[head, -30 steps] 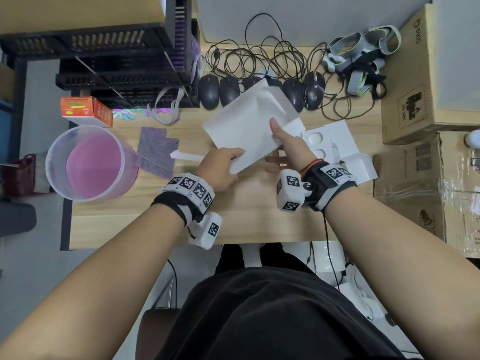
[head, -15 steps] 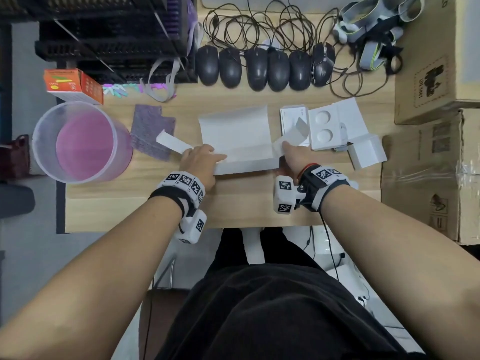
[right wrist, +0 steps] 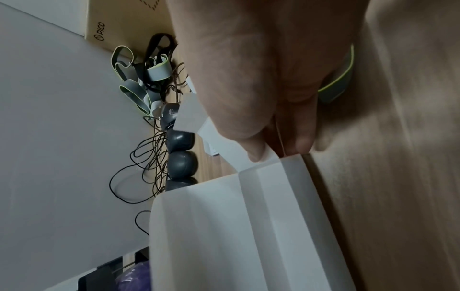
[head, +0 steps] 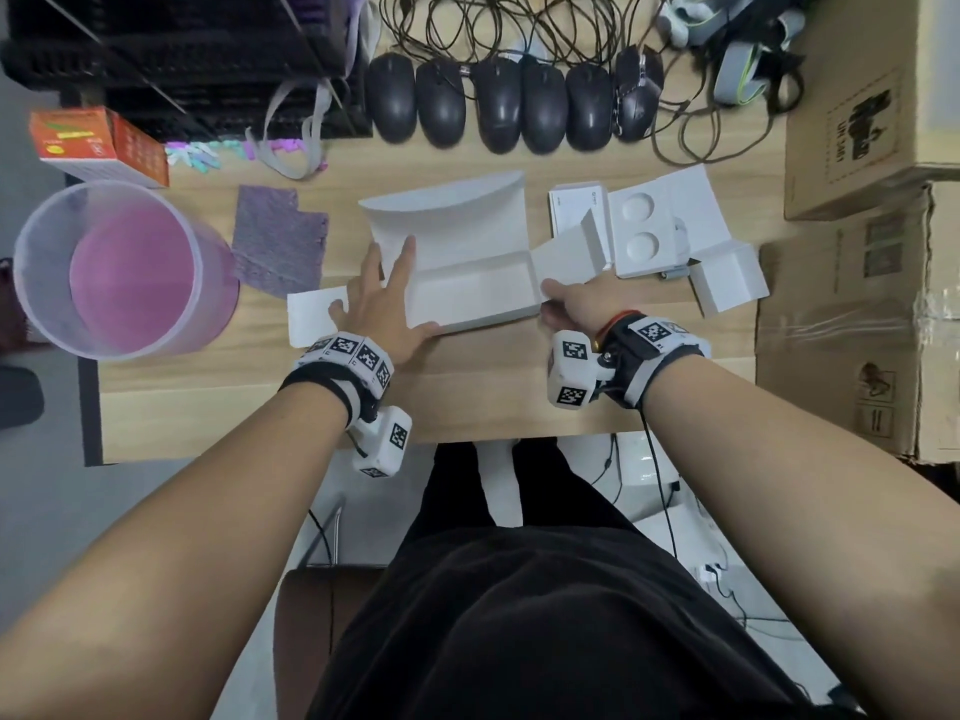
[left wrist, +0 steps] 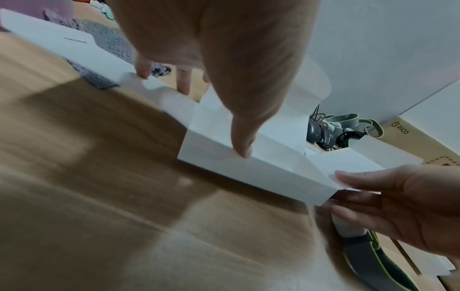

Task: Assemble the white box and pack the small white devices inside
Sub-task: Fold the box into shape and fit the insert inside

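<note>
Two panels of the white box (head: 467,262) now stand up, where half a second ago the sheet lay flat; folding has begun. It lies mid-counter (head: 208,407). Left hand (head: 379,298), fingers spread, presses its 9 o'clock end; right hand (head: 576,304) pinches the 3 o'clock flap. Nothing is inside. At 3 o'clock, the white insert tray (head: 641,233) has both wells empty. At 9 o'clock stands the clear tub (head: 47,304), pink at the bottom.

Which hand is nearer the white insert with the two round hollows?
Right. The right hand pinches the box's right end flap, just below-left of the insert. The left hand presses the box's left end, the whole box away from it.
</note>
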Tool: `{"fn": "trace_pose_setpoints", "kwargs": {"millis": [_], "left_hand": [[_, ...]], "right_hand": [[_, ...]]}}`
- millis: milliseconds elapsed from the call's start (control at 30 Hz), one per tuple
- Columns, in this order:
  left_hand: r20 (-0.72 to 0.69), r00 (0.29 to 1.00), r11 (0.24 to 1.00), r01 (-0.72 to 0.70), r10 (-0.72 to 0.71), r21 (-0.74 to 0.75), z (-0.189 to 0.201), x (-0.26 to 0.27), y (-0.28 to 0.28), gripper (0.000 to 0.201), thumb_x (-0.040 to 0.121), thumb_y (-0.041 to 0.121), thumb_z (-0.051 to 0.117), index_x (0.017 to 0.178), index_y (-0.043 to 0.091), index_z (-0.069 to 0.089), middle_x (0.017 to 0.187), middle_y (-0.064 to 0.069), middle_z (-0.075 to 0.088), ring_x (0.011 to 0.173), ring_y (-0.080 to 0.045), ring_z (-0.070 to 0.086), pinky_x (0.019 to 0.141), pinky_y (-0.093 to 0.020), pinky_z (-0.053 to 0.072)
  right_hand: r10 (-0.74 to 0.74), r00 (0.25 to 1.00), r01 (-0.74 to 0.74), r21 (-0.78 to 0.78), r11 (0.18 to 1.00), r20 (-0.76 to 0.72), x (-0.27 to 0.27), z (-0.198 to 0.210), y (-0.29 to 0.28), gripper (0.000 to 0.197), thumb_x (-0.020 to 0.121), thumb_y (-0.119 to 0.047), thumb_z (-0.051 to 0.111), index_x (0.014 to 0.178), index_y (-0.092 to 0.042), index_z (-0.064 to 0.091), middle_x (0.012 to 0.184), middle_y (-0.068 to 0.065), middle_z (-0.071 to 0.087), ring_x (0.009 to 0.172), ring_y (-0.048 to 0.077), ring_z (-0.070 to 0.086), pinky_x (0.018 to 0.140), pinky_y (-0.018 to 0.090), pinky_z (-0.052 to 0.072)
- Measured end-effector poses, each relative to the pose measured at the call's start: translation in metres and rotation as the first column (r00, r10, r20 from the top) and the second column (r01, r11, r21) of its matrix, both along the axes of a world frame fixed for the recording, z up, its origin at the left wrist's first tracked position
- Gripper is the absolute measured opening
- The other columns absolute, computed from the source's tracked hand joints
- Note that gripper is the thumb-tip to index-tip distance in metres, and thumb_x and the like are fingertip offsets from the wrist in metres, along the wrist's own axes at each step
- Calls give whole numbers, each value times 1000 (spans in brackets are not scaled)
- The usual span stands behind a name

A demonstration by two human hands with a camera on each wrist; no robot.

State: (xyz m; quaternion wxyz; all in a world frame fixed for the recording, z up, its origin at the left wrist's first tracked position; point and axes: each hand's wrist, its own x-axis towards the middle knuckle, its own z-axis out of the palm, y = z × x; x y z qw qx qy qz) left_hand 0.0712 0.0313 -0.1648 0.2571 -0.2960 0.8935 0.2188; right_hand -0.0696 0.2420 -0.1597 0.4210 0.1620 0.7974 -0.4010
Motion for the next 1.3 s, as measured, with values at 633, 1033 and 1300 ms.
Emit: {"fn": "trace_pose_setpoints", "kwargs": {"millis": [633,1033,1300], "left_hand": [[21,997,977,-68,74,-200,32,-42,14,74,78,44,73,143,32,41,138,-11,41,131,-31,35,99,-48,31],[-204,949,971,-235,240,48,31,-49,23,42,88,33,67,128,24,58,126,-4,56,121,-24,51,100,-43,41],[-211,950,972,-216,231,90,24,-50,23,30,86,30,67,115,23,65,111,-3,62,104,-22,59,93,-37,48]], "right_hand": [[-52,899,123,137,983,-434,-70,-6,55,12,82,-19,62,91,-21,69,107,7,68,70,11,59,60,14,45],[398,825,-122,561,819,-402,-99,-28,61,38,85,-18,66,122,-18,57,134,9,44,102,37,62,83,38,46],[266,850,-48,437,898,-454,-107,-12,60,33,77,-34,59,103,-16,68,107,5,68,96,30,64,75,30,45]]}}
